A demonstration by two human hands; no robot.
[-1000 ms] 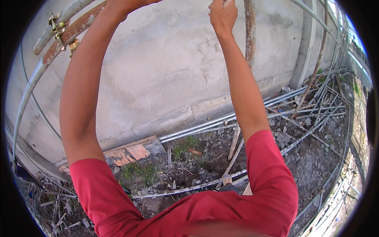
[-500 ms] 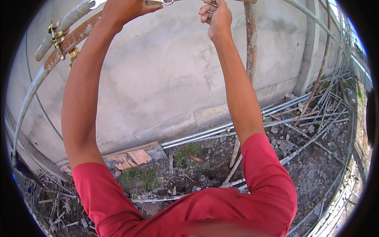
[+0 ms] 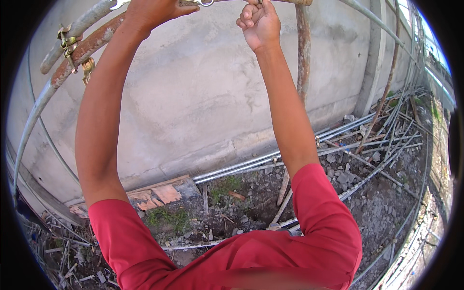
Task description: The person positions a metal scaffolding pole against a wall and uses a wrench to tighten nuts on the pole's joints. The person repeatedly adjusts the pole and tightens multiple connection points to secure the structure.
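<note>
At the upper edge, my left hand (image 3: 152, 12) is closed round a combination wrench, partly cut off by the picture. The wrench's open jaw (image 3: 119, 4) sticks out left of the hand, and its ring end (image 3: 207, 2) shows past the thumb. My right hand (image 3: 261, 24) is raised to the right of it, palm showing and fingers curled in. Its fingertips pinch at something small beneath a rusty horizontal pipe (image 3: 289, 1); what it is, I cannot make out. Left of my left forearm, brass-coloured scaffold couplers (image 3: 69, 42) sit on a rusty pipe (image 3: 92, 46) and a grey pipe (image 3: 92, 21).
A grey plastered wall (image 3: 193, 96) stands ahead. One rusty upright pole (image 3: 303, 53) is just right of my right hand. Below lie long metal pipes (image 3: 237, 168), a broken board (image 3: 166, 192), rubble (image 3: 345, 176) and tufts of grass (image 3: 169, 217). More poles stand at the far right.
My right hand has shifted slightly left and down, its palm turned more into view. The left hand keeps its hold on the wrench. The background has moved a little left.
</note>
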